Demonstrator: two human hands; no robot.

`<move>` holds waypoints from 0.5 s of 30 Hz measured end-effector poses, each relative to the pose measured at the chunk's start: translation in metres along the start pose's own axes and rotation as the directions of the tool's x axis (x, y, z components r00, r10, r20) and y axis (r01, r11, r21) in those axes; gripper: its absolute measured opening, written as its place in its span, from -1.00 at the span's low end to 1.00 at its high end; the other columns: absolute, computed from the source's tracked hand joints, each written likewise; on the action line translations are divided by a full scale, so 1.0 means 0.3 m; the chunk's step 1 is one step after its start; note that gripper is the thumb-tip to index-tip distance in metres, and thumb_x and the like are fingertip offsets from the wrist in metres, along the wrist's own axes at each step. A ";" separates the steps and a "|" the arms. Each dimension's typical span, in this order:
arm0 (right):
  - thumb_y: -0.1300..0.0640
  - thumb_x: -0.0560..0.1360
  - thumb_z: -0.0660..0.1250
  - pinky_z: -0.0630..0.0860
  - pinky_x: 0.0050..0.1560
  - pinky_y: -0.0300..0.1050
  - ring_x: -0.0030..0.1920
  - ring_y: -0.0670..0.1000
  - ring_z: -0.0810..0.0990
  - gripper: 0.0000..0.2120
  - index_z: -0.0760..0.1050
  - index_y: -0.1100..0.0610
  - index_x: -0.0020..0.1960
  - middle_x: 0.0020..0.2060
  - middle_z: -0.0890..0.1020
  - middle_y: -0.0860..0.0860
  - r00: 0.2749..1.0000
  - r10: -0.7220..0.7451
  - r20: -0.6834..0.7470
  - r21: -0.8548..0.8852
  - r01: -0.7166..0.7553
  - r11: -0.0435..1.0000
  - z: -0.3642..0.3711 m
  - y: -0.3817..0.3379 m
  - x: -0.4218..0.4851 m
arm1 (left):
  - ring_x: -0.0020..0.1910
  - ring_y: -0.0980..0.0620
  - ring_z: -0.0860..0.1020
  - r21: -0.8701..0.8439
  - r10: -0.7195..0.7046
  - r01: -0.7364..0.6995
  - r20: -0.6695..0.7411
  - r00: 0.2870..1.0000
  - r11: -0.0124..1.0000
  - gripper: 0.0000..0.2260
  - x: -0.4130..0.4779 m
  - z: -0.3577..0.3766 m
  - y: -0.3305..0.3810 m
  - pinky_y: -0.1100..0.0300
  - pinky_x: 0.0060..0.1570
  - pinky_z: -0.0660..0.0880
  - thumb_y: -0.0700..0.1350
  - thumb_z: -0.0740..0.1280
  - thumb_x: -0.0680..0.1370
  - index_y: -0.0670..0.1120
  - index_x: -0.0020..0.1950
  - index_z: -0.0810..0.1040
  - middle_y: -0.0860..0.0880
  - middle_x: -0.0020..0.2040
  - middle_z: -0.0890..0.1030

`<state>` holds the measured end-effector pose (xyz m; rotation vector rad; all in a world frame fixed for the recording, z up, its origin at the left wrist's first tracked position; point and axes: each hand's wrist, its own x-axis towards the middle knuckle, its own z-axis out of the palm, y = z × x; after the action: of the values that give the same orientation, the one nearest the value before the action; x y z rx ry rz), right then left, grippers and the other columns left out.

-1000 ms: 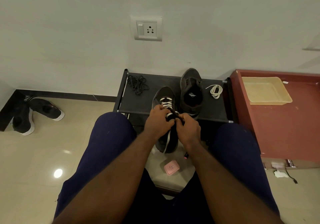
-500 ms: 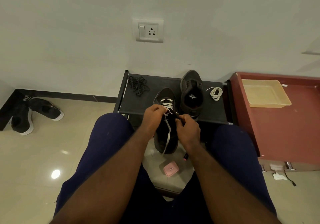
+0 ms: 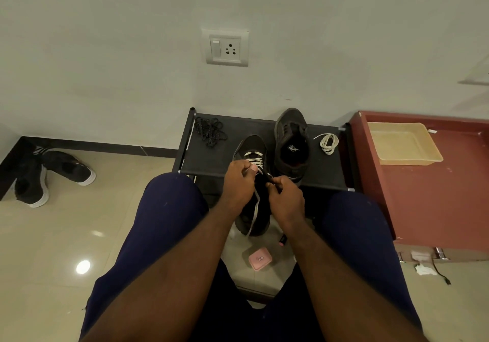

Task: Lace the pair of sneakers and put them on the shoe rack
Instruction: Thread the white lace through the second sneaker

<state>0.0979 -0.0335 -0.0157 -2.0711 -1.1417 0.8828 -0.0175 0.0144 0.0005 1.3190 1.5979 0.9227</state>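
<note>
Here the lace (image 3: 254,210) sits pinched between left hand (image 3: 239,183) and right hand (image 3: 287,200).

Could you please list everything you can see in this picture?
Sneaker being laced: one, dark, between the hands.
Second sneaker: one, dark, on the rack.
Shoe rack: one, black, against the wall.
Black lace bundle: one, rack's left.
White lace coil: one, rack's right.
Other shoes: two, black with white soles, floor left.
Tray: one, beige, on the red cabinet.
Socket: one, white, wall.
Case: one, pink, floor.
Hands: two, left hand and right hand pinching the white lace.
</note>
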 end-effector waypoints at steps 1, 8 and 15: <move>0.04 0.60 0.33 0.48 -0.12 -0.18 -0.02 -0.03 0.62 -0.85 0.58 0.02 0.14 -0.02 0.67 -0.04 1.000 0.002 -0.001 0.000 -0.002 1.000 0.000 -0.001 0.001 | 0.13 -0.06 0.56 -0.150 -0.096 0.097 0.017 0.995 0.984 -0.85 0.001 -0.005 0.010 0.12 0.17 0.49 -0.19 0.31 0.61 -0.24 0.11 0.58 -0.14 0.14 0.58; 0.04 0.60 0.32 0.52 -0.07 -0.12 -0.01 -0.02 0.61 -0.84 0.56 0.03 0.15 -0.03 0.64 -0.05 1.000 -0.002 0.004 -0.010 0.002 1.000 0.003 -0.003 -0.004 | 0.08 0.04 0.46 0.220 0.252 -0.269 0.102 0.962 0.938 -0.83 -0.016 -0.025 0.003 0.14 0.07 0.40 -0.13 0.35 0.44 -0.08 0.02 0.56 0.01 0.06 0.54; 0.04 0.59 0.33 0.59 0.04 0.01 0.00 0.02 0.63 -0.87 0.56 0.02 0.12 -0.01 0.67 -0.02 1.000 -0.018 -0.005 -0.049 0.017 0.999 0.008 -0.004 -0.007 | 0.16 0.00 0.44 0.670 0.227 -0.313 0.215 0.950 0.673 -0.74 -0.011 0.001 -0.038 0.03 0.12 0.48 0.01 0.23 0.64 -0.07 0.14 0.65 -0.03 0.20 0.53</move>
<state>0.0946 -0.0342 -0.0156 -2.0987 -1.1881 0.8483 -0.0210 0.0093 -0.0094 2.1474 1.7607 0.3656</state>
